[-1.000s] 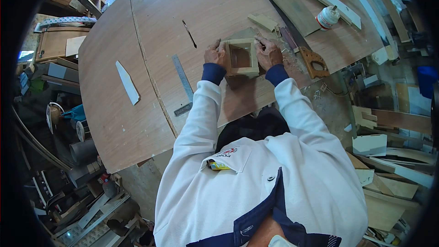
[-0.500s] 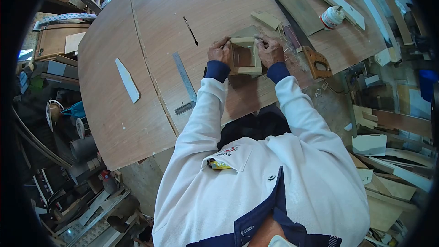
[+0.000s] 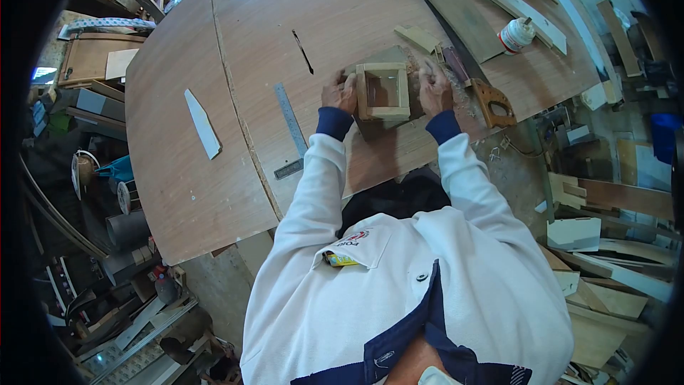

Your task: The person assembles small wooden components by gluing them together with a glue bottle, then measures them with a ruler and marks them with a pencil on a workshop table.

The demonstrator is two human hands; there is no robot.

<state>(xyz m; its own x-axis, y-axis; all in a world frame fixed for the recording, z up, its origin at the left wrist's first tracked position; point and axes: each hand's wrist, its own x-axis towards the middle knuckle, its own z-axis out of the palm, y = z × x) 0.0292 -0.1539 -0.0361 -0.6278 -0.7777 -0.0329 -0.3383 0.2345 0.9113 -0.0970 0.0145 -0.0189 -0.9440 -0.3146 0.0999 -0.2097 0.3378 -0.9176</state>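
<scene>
A small open wooden box frame (image 3: 403, 93) sits on the table near its front edge, on top of a thin flat board. My left hand (image 3: 340, 91) rests against or just beside the frame's left side, fingers loosely apart and not wrapped round it. To the right, my right hand (image 3: 435, 89) is apart from the frame, its fingers partly bent with nothing visible in them. Close to that hand lie a dark-handled tool (image 3: 454, 64) and a handsaw with a wooden handle (image 3: 493, 103). A metal try square (image 3: 291, 121) lies left of my left hand.
The wooden table (image 3: 271, 0) also bears a white pointed piece (image 3: 202, 123), a dark thin tool or slot (image 3: 303, 52), a small wood block (image 3: 417, 38), a white glue bottle (image 3: 516, 34) and long boards (image 3: 456, 7). Offcuts (image 3: 605, 299) crowd the floor at right.
My right hand has let go of the box frame and moved right. My left hand has loosened and slid slightly down its left side. The frame now stands on the board.
</scene>
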